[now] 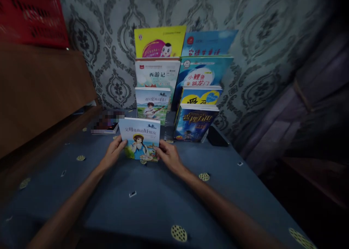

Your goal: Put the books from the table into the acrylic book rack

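Upright between my hands is a light-blue book point(144, 139), its cover showing a girl in a yellow hat. My left hand point(116, 149) grips its left edge, thumb on the front. On the right edge, my right hand point(169, 154) is closed with the thumb on the cover. Just behind stands a similar book with a guitar player point(151, 107). Farther back in that column are a white book point(158, 74) and a yellow book point(160, 41). The column to the right has a dark blue book point(195, 123) in front, with several more rising behind it.
A dark blue patterned cloth covers the table point(152, 205). Another book point(109, 127), partly pixelated, lies at the left. A black flat object point(217, 137) rests near the right edge. A wooden cabinet point(40, 92) with a red bag point(32, 16) stands left; a curtain point(294, 96) hangs right.
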A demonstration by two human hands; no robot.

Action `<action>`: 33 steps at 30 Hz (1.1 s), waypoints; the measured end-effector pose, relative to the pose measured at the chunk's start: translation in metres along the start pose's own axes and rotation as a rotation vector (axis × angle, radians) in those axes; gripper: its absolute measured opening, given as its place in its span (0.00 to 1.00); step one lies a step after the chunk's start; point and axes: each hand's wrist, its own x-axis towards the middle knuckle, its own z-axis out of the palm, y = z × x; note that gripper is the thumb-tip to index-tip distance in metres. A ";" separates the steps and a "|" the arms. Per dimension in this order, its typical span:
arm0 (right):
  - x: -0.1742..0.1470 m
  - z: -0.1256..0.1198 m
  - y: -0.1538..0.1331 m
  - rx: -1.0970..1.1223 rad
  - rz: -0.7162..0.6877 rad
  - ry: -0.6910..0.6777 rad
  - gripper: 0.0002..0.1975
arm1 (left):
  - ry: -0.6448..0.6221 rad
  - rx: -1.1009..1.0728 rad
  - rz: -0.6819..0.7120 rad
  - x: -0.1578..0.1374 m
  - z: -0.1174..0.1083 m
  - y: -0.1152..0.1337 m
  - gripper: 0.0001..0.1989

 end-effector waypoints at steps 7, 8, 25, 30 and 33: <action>-0.001 -0.008 0.005 -0.143 -0.056 0.041 0.13 | -0.122 0.063 -0.003 0.004 0.005 -0.012 0.31; -0.004 -0.007 0.004 -0.154 -0.064 0.046 0.13 | -0.130 0.077 -0.013 0.001 0.004 -0.015 0.30; -0.018 -0.007 -0.002 -0.293 -0.105 0.030 0.16 | -0.059 0.523 0.047 -0.015 -0.004 -0.012 0.20; -0.017 -0.007 -0.011 -0.229 -0.062 0.052 0.11 | 0.066 0.571 0.101 -0.016 0.000 -0.012 0.19; -0.014 -0.007 -0.014 -0.183 -0.064 0.077 0.12 | 0.092 0.581 0.144 -0.015 0.002 -0.012 0.18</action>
